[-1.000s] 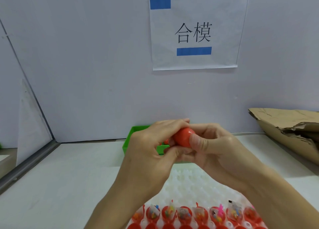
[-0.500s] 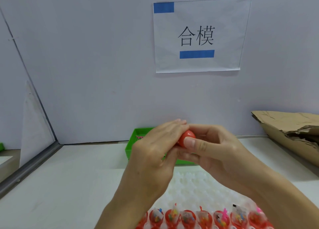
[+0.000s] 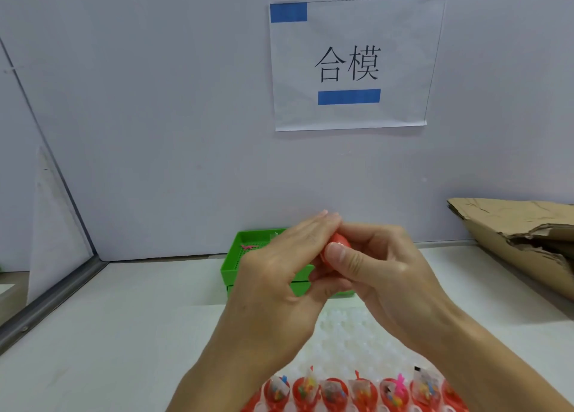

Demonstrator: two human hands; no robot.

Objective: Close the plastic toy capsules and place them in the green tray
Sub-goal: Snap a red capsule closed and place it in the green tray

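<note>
The rectangular green plastic tray (image 3: 231, 265) is sitting against the wall at about eleven o'clock from the hands, a small pink piece lying on its gridded floor. The left hand (image 3: 279, 275) is pressing its straight, close-set fingers over the round red plastic capsule (image 3: 340, 242), which is being held up in front of the tray, not yet inside. The right hand (image 3: 382, 272) is gripping that capsule, thumb curled across its near side. At six o'clock, open red capsule halves (image 3: 332, 393) holding small toys are resting in the white moulded plastic holder (image 3: 351, 343).
</note>
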